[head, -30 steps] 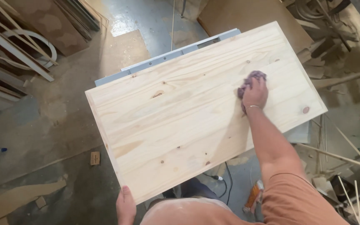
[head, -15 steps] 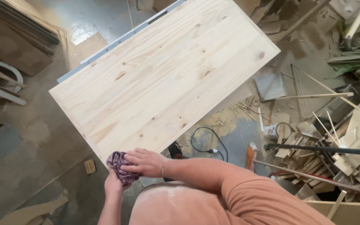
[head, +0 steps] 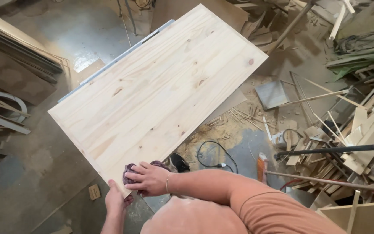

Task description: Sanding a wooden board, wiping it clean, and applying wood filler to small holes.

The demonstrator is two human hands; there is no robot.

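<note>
While my right hand (head: 149, 178) presses the purple rag (head: 130, 170) flat on the near corner of the pine panel (head: 161, 86), my left hand (head: 115, 198) grips that corner's edge, so I'd judge steady, with-the-grain strokes best.

Blk cable (head: 215, 156) on floor — wood offcuts (head: 360, 125) nearby
</note>
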